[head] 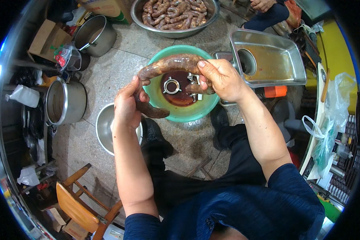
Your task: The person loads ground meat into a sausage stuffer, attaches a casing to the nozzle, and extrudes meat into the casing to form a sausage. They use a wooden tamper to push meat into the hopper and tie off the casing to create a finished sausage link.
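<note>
A thick, glossy brown sausage length [174, 64] arches between my two hands above a green plastic basin [195, 115]. My left hand [127, 103] is closed on its left part, and a tapered end hangs out below the palm. With thumb on top, my right hand [223, 78] grips the other side, where a further stretch curls under the fingers. Down in the basin lies dark red liquid, with a metal ring with lugs [171, 86] and other metal parts [193, 78], partly hidden by the sausage and my hand.
A wide metal bowl [175, 33] heaped with sausages stands ahead. To the right is a steel meat-grinder tray [270, 66] with an opening. Metal pots [66, 102] and a wooden chair [75, 207] stand left; a steel bowl [103, 132] sits by my left foot. Another person's hand [263, 4] shows top right.
</note>
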`<state>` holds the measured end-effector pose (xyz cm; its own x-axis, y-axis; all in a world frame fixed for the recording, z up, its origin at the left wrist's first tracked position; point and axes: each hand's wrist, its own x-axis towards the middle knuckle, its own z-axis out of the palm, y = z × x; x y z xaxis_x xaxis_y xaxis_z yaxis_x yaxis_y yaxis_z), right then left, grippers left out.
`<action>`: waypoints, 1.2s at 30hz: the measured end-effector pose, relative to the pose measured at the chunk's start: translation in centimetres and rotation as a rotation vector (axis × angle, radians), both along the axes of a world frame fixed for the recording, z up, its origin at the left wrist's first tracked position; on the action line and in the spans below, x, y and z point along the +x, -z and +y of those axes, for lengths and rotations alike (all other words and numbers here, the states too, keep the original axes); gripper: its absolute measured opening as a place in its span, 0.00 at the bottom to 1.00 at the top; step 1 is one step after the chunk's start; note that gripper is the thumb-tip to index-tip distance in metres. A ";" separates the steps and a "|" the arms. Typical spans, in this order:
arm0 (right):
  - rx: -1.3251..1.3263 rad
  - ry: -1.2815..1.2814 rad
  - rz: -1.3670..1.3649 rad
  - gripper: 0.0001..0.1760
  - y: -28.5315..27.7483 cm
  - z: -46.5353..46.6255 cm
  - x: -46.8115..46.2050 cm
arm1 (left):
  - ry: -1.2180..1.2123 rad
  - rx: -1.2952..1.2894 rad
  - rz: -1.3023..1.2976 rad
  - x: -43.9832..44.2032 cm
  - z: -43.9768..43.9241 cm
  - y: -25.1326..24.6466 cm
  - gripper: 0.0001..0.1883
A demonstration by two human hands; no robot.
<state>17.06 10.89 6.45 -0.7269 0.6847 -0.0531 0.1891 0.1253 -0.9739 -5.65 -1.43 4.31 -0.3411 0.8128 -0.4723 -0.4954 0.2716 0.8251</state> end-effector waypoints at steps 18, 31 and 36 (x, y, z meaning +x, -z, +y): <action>-0.085 0.133 0.071 0.10 0.1 0.9 0.2 | 0.018 0.167 -0.354 1.7 1.1 1.7 0.16; -0.332 -0.068 0.027 0.21 1.5 1.1 0.2 | 0.066 0.203 -0.336 1.2 0.3 -0.1 0.14; -0.410 0.005 0.091 0.20 2.1 1.0 -0.8 | 0.025 0.288 -0.272 1.2 0.2 0.0 0.13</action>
<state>16.22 11.92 4.33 -0.7380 0.6238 -0.2574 0.0996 -0.2766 -0.9558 -4.47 -1.21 4.32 -0.2129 0.9318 -0.2940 -0.7026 0.0631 0.7088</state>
